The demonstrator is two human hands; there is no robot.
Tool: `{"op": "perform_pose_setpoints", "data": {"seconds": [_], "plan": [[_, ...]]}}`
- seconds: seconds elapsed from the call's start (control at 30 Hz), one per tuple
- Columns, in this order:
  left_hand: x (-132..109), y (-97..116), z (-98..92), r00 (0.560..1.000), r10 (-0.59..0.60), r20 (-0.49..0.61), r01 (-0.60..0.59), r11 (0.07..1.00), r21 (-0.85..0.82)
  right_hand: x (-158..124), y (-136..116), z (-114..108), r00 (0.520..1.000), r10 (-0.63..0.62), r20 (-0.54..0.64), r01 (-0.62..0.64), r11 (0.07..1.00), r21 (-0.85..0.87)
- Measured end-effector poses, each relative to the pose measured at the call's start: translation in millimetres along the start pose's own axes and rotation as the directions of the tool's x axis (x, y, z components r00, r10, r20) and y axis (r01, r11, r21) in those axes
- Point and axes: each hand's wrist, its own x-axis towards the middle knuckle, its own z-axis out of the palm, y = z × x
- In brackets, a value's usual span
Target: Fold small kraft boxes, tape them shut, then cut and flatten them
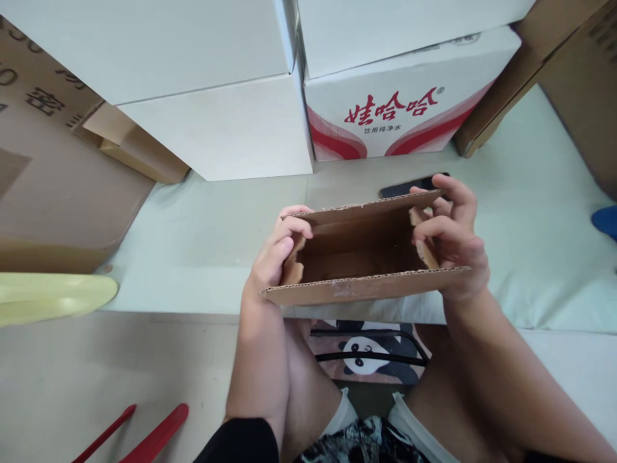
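A small brown corrugated cardboard box [361, 288] is held open-side up over the edge of a pale green sheet, between both hands. My left hand [279, 257] grips its left end, fingers curled over the end flap. My right hand [453, 238] grips the right end, fingers folded over the flap there. The box's inside looks empty. A black phone [409, 186] lies on the sheet just behind the box, partly hidden by my right hand.
White cartons [231, 128] and a red-printed white carton [395, 116] stand stacked behind. Brown cardboard boxes [58, 180] sit at left and far right. A yellow plastic edge [48, 296] is at left, red handles [154, 437] lower left, a panda-print bag [366, 357] between my knees.
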Motion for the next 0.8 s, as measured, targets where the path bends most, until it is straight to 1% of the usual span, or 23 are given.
{"op": "perform_pose_setpoints", "data": {"seconds": [0.07, 0.1, 0.17, 0.23, 0.27, 0.37, 0.4, 0.47, 0.53, 0.6, 0.63, 0.7, 0.8], "plan": [[-0.2, -1.0, 0.2, 0.998, 0.006, -0.055, -0.009, 0.998, -0.056, 0.0, 2.5, 2.2, 0.998, -0.034, -0.045, 0.038, 0.994, 0.106], [0.1, -0.2, 0.0, 0.998, 0.003, -0.063, -0.006, 0.999, -0.05, 0.1, 3.6, 3.1, 0.997, -0.048, -0.061, 0.057, 0.986, 0.159], [1.3, 3.3, -0.6, 0.999, 0.009, -0.047, -0.007, 0.999, 0.044, 0.5, 4.6, 4.4, 0.996, -0.047, -0.069, 0.06, 0.978, 0.199], [2.9, 7.5, -0.9, 0.999, 0.036, -0.041, -0.029, 0.987, 0.158, 0.4, 3.6, 4.7, 0.995, -0.051, -0.091, 0.069, 0.978, 0.198], [3.5, 9.2, -0.7, 0.997, 0.054, -0.06, -0.042, 0.982, 0.184, 0.2, 2.6, 4.5, 0.991, -0.057, -0.122, 0.08, 0.979, 0.19], [3.9, 12.7, 1.1, 0.978, 0.116, -0.175, -0.095, 0.988, 0.125, -1.4, -0.5, 3.0, 0.969, -0.074, -0.236, 0.118, 0.977, 0.178], [3.7, 14.0, 1.7, 0.969, 0.13, -0.209, -0.108, 0.987, 0.116, -2.0, -0.9, 2.4, 0.966, -0.072, -0.248, 0.119, 0.977, 0.179], [3.0, 17.5, 2.3, 0.959, 0.157, -0.237, -0.118, 0.979, 0.169, -2.7, -0.3, 1.5, 0.972, -0.063, -0.225, 0.105, 0.978, 0.18], [2.2, 22.1, 2.6, 0.957, 0.182, -0.224, -0.119, 0.956, 0.268, -2.8, 1.8, 1.0, 0.978, -0.05, -0.203, 0.086, 0.981, 0.175], [1.2, 25.8, 3.6, 0.949, 0.227, -0.218, -0.146, 0.931, 0.335, -2.7, 3.9, 1.1, 0.975, -0.033, -0.22, 0.072, 0.982, 0.172], [0.5, 26.6, 4.7, 0.936, 0.264, -0.234, -0.171, 0.919, 0.355, -2.6, 4.4, 1.4, 0.972, -0.027, -0.235, 0.068, 0.983, 0.171], [-1.1, 25.9, 7.7, 0.888, 0.346, -0.305, -0.225, 0.902, 0.368, -2.9, 3.5, 2.6, 0.969, -0.027, -0.245, 0.067, 0.986, 0.155], [-4.1, 20.0, 9.2, 0.817, 0.411, -0.405, -0.291, 0.9, 0.325, -3.7, -2.8, 5.2, 0.972, -0.055, -0.229, 0.088, 0.987, 0.137]]}}
